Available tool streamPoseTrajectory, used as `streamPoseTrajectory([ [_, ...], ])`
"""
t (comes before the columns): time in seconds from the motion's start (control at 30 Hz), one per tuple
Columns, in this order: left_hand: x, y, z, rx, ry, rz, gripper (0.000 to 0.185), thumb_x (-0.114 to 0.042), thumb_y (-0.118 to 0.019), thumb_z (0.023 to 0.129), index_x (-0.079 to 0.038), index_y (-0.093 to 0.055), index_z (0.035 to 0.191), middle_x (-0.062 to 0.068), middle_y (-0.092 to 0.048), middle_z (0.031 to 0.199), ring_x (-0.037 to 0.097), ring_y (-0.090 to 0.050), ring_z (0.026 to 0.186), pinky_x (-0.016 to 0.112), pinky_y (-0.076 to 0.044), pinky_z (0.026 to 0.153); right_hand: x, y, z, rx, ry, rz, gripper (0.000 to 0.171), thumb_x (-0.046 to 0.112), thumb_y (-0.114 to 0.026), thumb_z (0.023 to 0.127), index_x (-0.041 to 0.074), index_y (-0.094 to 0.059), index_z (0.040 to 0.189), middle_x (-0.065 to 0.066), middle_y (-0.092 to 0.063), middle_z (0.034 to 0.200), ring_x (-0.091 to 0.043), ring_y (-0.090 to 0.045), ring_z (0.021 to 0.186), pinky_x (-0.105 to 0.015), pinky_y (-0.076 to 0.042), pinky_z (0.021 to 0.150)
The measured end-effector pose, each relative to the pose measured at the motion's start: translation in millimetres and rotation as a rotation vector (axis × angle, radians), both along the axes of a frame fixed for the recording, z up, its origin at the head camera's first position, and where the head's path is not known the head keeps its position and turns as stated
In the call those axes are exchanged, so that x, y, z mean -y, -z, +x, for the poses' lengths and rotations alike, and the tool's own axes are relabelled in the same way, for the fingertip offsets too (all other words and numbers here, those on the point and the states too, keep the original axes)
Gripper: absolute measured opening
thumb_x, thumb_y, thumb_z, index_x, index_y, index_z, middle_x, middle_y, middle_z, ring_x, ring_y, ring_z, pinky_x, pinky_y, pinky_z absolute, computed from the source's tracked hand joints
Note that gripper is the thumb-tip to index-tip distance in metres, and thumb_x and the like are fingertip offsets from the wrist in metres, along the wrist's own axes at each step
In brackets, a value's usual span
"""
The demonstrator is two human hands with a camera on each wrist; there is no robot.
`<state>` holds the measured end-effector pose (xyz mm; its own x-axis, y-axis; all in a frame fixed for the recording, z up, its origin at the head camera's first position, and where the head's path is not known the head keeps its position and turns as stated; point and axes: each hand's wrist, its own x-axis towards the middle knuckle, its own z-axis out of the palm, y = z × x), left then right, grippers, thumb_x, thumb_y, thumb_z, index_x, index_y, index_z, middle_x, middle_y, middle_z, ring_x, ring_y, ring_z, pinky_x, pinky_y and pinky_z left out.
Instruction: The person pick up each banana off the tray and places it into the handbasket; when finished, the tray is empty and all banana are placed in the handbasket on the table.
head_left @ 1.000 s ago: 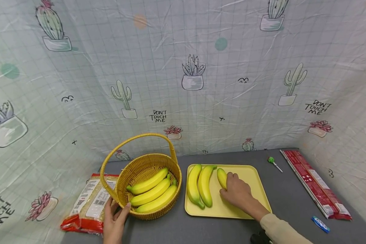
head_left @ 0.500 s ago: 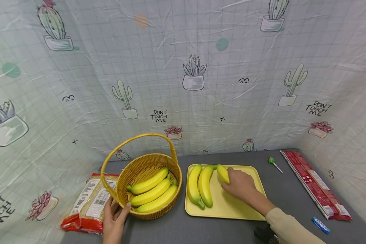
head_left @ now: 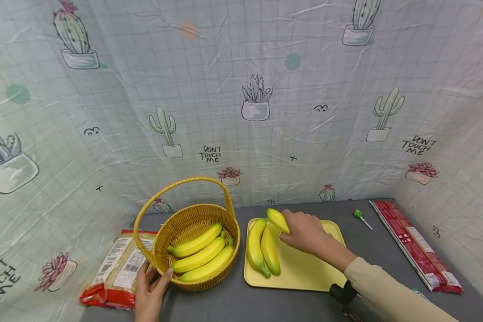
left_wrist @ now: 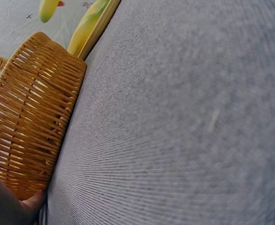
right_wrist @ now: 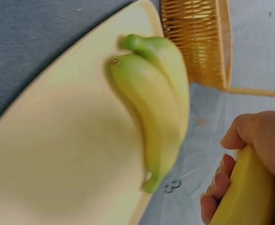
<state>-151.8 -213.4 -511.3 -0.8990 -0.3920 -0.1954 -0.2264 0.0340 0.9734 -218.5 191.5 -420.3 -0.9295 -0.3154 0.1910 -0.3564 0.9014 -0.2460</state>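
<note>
In the head view, my right hand point(head_left: 304, 230) grips a yellow banana point(head_left: 277, 220) above the pale yellow tray point(head_left: 306, 275). The right wrist view shows thumb and fingers curled round that banana point(right_wrist: 250, 192). Two more bananas lie side by side at the tray's left end, the outer banana point(head_left: 256, 246) and the inner banana point(head_left: 270, 250). My left hand point(head_left: 150, 293) holds the near left side of the woven basket point(head_left: 165, 232), its thumb at the rim. Inside the basket rest three bananas point(head_left: 201, 255). The left wrist view shows the basket's wall point(left_wrist: 34, 103) and part of that hand.
Behind the left hand, a red-and-clear packet point(head_left: 122, 268) leans beside the basket. A green lollipop point(head_left: 358, 214) and a long red package point(head_left: 416, 243) lie right of the tray. A small blue wrapper point(head_left: 419, 293) is partly covered by the right sleeve. A printed curtain point(head_left: 290, 112) encloses the grey table.
My right hand has lifted its banana from the tray and moved it left, over the top of the inner banana. My left hand and the basket stay where they were.
</note>
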Motion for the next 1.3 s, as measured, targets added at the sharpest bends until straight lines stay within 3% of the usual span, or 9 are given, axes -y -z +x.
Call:
streamPoseTrajectory([
  [0.13, 0, -0.1, -0.3, 0.000, -0.003, 0.003, 0.105, -0.034, -0.076, 0.101, -0.010, -0.002, 0.171, 0.041, -0.019, 0.163, 0.057, -0.034, 0.141, 0.068, -0.034, 0.114, 14, -13.2, -3.5, 0.027, -0.042, 0.017, 0.022, 0.022, -0.074, 0.088, 0.012, -0.058, 0.100, 0.001, -0.047, 0.062, -0.014, -0.043, 0.049, -0.030, -0.035, 0.042],
  [0.33, 1, 0.3, 0.5, -0.006, -0.001, 0.008, 0.104, -0.033, -0.076, 0.101, -0.010, -0.002, 0.171, 0.040, -0.020, 0.163, 0.056, -0.035, 0.141, 0.067, -0.034, 0.114, 34, -26.3, -7.1, 0.036, -0.128, 0.043, 0.036, 0.027, -0.072, 0.090, 0.008, -0.061, 0.118, 0.002, -0.049, 0.062, -0.014, -0.045, 0.049, -0.030, -0.036, 0.041],
  [0.57, 0, 0.9, 0.7, -0.001, 0.002, 0.006, 0.106, -0.035, -0.077, 0.100, -0.010, -0.002, 0.171, 0.040, -0.021, 0.163, 0.056, -0.035, 0.141, 0.067, -0.035, 0.114, 59, -34.8, -9.0, -0.022, -0.232, 0.062, 0.040, 0.038, -0.070, 0.096, 0.008, -0.064, 0.121, 0.005, -0.050, 0.062, -0.011, -0.046, 0.048, -0.028, -0.037, 0.040],
  [0.83, 2, -0.4, 0.5, 0.004, 0.002, 0.006, 0.105, -0.035, -0.076, 0.101, -0.011, -0.002, 0.171, 0.040, -0.020, 0.163, 0.056, -0.035, 0.141, 0.066, -0.034, 0.114, 100, -45.8, -23.2, -0.021, -0.360, 0.121, 0.026, 0.042, -0.066, 0.097, 0.018, -0.056, 0.098, 0.005, -0.047, 0.064, -0.011, -0.044, 0.049, -0.028, -0.036, 0.041],
  [0.97, 2, -2.1, -1.1, 0.005, 0.022, 0.007, 0.103, -0.035, -0.076, 0.101, -0.011, -0.004, 0.171, 0.039, -0.023, 0.162, 0.052, -0.038, 0.139, 0.051, -0.046, 0.109, 121, -50.0, -32.1, -0.012, -0.415, 0.153, 0.024, 0.041, -0.065, 0.096, 0.019, -0.054, 0.096, 0.005, -0.048, 0.065, -0.012, -0.045, 0.051, -0.028, -0.036, 0.041],
  [1.03, 2, -3.1, -1.9, -0.005, 0.037, 0.016, 0.102, -0.034, -0.075, 0.101, -0.011, -0.005, 0.171, 0.038, -0.025, 0.161, 0.051, -0.039, 0.138, 0.035, -0.052, 0.099, 132, -50.3, -35.9, -0.015, -0.433, 0.180, 0.024, 0.042, -0.064, 0.097, 0.020, -0.054, 0.096, 0.005, -0.048, 0.066, -0.012, -0.044, 0.051, -0.028, -0.035, 0.041],
  [1.13, 3, -4.0, -1.5, -0.019, 0.048, 0.025, 0.098, -0.030, -0.074, 0.103, -0.010, -0.005, 0.170, 0.038, -0.026, 0.160, 0.050, -0.040, 0.137, 0.018, -0.050, 0.082, 150, -48.3, -40.9, -0.016, -0.458, 0.220, 0.027, 0.045, -0.063, 0.098, 0.020, -0.055, 0.098, 0.006, -0.049, 0.067, -0.011, -0.044, 0.052, -0.027, -0.034, 0.042],
  [1.3, 3, -3.7, 0.1, -0.019, 0.041, 0.021, 0.098, -0.029, -0.074, 0.103, -0.010, -0.005, 0.170, 0.039, -0.024, 0.161, 0.051, -0.039, 0.138, 0.014, -0.048, 0.076, 181, -44.2, -44.5, -0.019, -0.502, 0.262, 0.027, 0.047, -0.063, 0.099, 0.020, -0.057, 0.102, 0.006, -0.051, 0.068, -0.011, -0.043, 0.053, -0.027, -0.034, 0.042],
])
